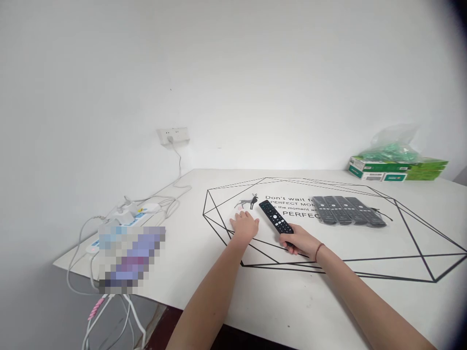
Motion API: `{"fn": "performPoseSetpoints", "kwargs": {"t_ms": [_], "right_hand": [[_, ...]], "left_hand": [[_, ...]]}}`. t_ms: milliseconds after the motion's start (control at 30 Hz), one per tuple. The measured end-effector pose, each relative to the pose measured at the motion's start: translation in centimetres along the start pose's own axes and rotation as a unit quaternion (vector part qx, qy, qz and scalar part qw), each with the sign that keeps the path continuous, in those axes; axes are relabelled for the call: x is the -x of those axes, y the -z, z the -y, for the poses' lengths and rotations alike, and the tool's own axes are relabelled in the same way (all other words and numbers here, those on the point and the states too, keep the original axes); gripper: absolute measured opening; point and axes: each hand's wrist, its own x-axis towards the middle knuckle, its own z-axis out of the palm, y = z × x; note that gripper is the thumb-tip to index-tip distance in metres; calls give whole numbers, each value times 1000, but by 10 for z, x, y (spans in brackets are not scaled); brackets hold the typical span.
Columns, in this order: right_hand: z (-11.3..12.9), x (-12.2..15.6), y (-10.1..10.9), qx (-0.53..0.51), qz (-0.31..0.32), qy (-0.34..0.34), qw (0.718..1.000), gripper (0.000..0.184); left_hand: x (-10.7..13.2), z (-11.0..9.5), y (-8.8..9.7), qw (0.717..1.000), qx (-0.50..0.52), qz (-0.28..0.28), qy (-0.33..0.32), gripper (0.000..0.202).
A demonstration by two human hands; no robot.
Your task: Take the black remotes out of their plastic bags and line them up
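A black remote control [274, 216] with white and dark buttons is gripped at its near end by my right hand [297, 239], tilted up to the left. My left hand [244, 226] lies palm down on the printed white table [204, 253], fingers spread, just left of the remote and apart from it. To the right, several dark remotes in clear plastic wrapping [348, 211] lie side by side on the table.
A power strip [142, 214] with plugs and cables is at the table's left edge, beside a pixelated purple object [136, 257]. Green and white boxes [379, 167] carry a clear plastic bag [394, 146] at the back right. A wall socket [175, 135] has a cable plugged in.
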Motion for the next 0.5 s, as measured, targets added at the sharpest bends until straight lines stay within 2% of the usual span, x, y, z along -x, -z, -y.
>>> {"fn": "performPoseSetpoints", "kwargs": {"t_ms": [100, 167, 267, 333, 400, 467, 500], "right_hand": [[-2, -2, -1, -20, -13, -5, 1000, 25], [-2, -4, -2, -58, -45, -23, 997, 35], [1, -8, -5, -166, -100, -53, 980, 50], [6, -11, -8, -258, -105, -62, 958, 50], [12, -15, -14, -334, -83, -62, 937, 48], [16, -19, -20, -353, -60, -48, 932, 47], [16, -21, -23, -341, -57, -37, 937, 47]], "left_hand": [[-1, 1, -4, 1000, 9, -8, -2, 57], [-1, 1, -4, 1000, 17, -12, -2, 58], [0, -1, 0, 997, 50, -56, -23, 55], [2, -5, 4, 986, 123, -94, -69, 49], [5, -13, 6, 952, 257, -85, -141, 48], [8, -24, 4, 889, 416, -33, -187, 51], [9, -30, 2, 854, 486, -9, -186, 51]]}}
